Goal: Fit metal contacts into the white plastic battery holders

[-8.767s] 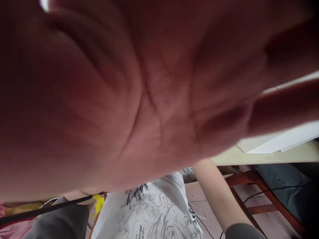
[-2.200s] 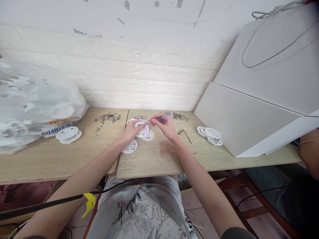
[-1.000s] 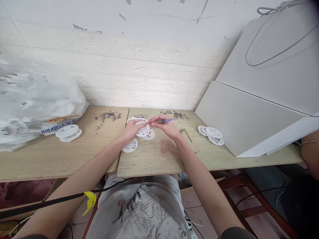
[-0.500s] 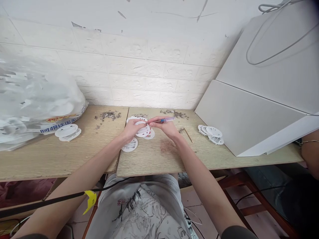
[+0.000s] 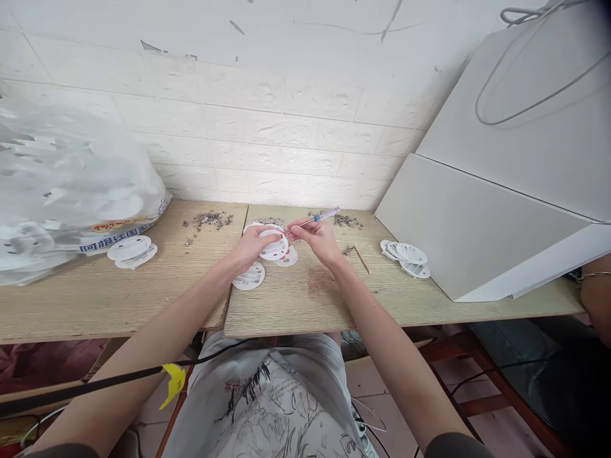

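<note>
My left hand [image 5: 252, 247] is closed on the left side of a round white plastic piece [image 5: 273, 247], thumb on top. In my right hand [image 5: 315, 238] is a small screwdriver [image 5: 326, 214] with a clear purple and blue handle, held like a pen. Its tip end is near the piece's upper right edge; whether it touches I cannot tell. Beneath and around the held piece lie more round white pieces, one with red marks [image 5: 289, 257] and another nearer me [image 5: 249, 277]. A heap of tiny metal parts [image 5: 271, 221] lies just behind, partly hidden.
Small metal parts [image 5: 212, 220] lie scattered at the back left, more [image 5: 347, 221] at the back right. A thin wooden stick [image 5: 361, 259] rests right of my hand. White discs [image 5: 411, 254] are stacked by a large grey-white box [image 5: 496, 216]. A full plastic bag [image 5: 76, 184] stands left; another person's arm [image 5: 596, 286] shows right.
My right hand has tilted the screwdriver's handle up and moved slightly away from the piece, right fingers more visible. My left hand keeps its hold.
</note>
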A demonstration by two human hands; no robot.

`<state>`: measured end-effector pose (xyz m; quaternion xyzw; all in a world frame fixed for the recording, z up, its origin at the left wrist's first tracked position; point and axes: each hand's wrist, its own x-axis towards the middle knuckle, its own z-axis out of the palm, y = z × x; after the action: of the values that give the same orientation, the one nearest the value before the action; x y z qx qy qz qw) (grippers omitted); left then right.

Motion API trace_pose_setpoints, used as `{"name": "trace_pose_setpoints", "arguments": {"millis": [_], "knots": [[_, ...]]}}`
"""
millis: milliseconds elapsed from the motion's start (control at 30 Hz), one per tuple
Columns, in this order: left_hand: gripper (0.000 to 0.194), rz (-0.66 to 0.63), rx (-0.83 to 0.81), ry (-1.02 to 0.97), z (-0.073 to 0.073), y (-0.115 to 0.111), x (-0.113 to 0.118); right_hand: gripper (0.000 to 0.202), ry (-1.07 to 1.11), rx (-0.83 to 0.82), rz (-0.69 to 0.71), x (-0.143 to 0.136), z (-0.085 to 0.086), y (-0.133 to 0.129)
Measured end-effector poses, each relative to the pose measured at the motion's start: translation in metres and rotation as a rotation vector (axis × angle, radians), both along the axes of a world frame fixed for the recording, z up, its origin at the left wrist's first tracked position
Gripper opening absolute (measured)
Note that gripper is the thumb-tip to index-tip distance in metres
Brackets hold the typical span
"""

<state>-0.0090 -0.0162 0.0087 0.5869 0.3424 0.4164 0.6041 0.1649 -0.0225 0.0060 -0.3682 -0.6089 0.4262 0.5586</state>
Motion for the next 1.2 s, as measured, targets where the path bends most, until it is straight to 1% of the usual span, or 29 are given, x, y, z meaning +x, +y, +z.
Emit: {"name": "trace_pose_setpoints", "arguments": {"millis": [133, 267, 400, 633, 900, 1200], "knots": [[0.021, 0.009, -0.01, -0.004, 0.0013, -0.0003, -0.0009, 0.035, -0.01, 0.01, 0.007, 0.0015, 0.0018, -0.0008], [0.02, 0.0, -0.004, -0.002, 0.0006, -0.0001, -0.0012, 0.035, -0.053, 0.013, 0.06, 0.0008, 0.0023, -0.0027], [0.022, 0.003, -0.031, -0.015, 0.0004, -0.0001, -0.001, 0.032, -0.065, 0.032, 0.1, 0.0005, 0.0026, -0.0038], [0.019, -0.014, -0.02, -0.016, 0.004, -0.0029, 0.0, 0.035, -0.077, 0.039, 0.059, -0.0003, 0.0007, -0.0019], [0.02, 0.073, -0.06, -0.014, 0.0031, -0.0038, 0.002, 0.035, -0.048, 0.025, 0.031, -0.0031, -0.0022, -0.0017], [0.023, 0.122, -0.058, -0.001, -0.0013, -0.0016, 0.0027, 0.037, -0.128, 0.096, 0.011, -0.0043, -0.0061, -0.0003]]}}
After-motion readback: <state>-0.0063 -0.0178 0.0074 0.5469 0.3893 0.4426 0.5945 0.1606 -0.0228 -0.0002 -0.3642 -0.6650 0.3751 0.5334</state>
